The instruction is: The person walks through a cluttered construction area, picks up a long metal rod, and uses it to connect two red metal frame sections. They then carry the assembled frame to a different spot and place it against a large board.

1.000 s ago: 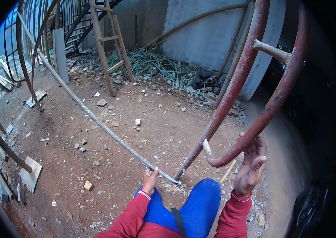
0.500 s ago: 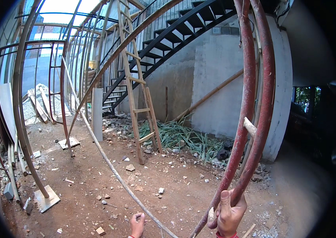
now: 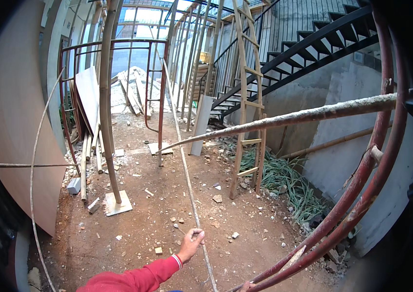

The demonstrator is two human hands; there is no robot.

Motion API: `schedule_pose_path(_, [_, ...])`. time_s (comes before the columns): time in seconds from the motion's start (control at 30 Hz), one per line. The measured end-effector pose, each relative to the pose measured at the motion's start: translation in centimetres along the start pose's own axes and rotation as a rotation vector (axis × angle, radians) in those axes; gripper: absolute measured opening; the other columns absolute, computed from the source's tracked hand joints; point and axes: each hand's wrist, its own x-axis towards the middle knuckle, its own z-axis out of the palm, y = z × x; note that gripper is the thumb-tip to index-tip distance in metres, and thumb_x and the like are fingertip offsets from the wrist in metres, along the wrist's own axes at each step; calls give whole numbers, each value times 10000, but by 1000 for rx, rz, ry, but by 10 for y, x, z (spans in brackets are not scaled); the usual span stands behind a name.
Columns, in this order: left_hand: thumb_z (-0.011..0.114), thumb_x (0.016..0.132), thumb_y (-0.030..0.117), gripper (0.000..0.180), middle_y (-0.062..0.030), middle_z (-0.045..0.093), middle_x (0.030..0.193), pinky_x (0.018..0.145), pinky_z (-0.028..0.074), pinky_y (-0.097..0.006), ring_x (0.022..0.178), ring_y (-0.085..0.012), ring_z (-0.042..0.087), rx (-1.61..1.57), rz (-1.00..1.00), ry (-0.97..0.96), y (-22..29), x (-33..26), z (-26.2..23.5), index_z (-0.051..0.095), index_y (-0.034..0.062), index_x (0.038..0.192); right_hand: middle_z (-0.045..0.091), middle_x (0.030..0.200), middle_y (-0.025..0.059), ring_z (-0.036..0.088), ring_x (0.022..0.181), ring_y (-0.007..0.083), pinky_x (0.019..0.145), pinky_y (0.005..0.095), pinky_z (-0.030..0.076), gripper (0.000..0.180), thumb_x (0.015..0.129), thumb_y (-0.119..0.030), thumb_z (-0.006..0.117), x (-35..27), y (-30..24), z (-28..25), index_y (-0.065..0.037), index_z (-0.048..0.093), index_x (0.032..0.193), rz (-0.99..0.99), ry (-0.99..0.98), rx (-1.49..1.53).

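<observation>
My left hand (image 3: pixel 192 245), in a red sleeve, reaches ahead at the lower middle with its fingers curled closed at a long thin pole (image 3: pixel 188 187). The pole runs from the far scaffold down to the lower edge. At the bottom edge, only part of my right hand (image 3: pixel 247 286) shows, closed on the lower end of a red tubular scaffold frame (image 3: pixel 345 209). That frame curves up along the right side, its paint worn. A second, crusted pole (image 3: pixel 289 117) crosses from the frame's upper part toward the far left and passes in front of the thin pole.
A wooden ladder (image 3: pixel 241 131) leans by black metal stairs (image 3: pixel 304 56). Cut green leaves (image 3: pixel 291 182) lie along the wall. Another scaffold frame (image 3: pixel 114 44) stands ahead, one leg on a board (image 3: pixel 119 203). A large curved-looking panel (image 3: pixel 16 121) stands left. Rubble dots the dirt.
The view has swung left, so the ladder and stairs sit farther right. My left hand has moved forward to the thin pole. My right hand is now mostly out of view, still at the red frame.
</observation>
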Motion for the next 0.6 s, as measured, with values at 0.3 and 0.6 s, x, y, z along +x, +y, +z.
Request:
schedule_pose_path(0.3, [597, 1018, 303, 398, -115, 644, 1045, 687, 554, -271, 796, -140, 669, 102, 124, 177, 195, -37, -68, 519, -3, 1259, 628, 1041, 93, 528, 895, 197, 838, 405, 490, 348, 914, -197, 744, 7, -21, 1, 51, 646, 1138, 328, -30, -71])
schedule_pose_path(0.6, [631, 1001, 298, 425, -79, 611, 1069, 657, 507, -222, 772, -101, 641, 125, 386, 506, 298, -134, -103, 511, -15, 1263, 571, 820, 52, 514, 707, 173, 684, 356, 462, 238, 916, -186, 726, 31, 44, -16, 12, 604, 968, 236, -336, -128])
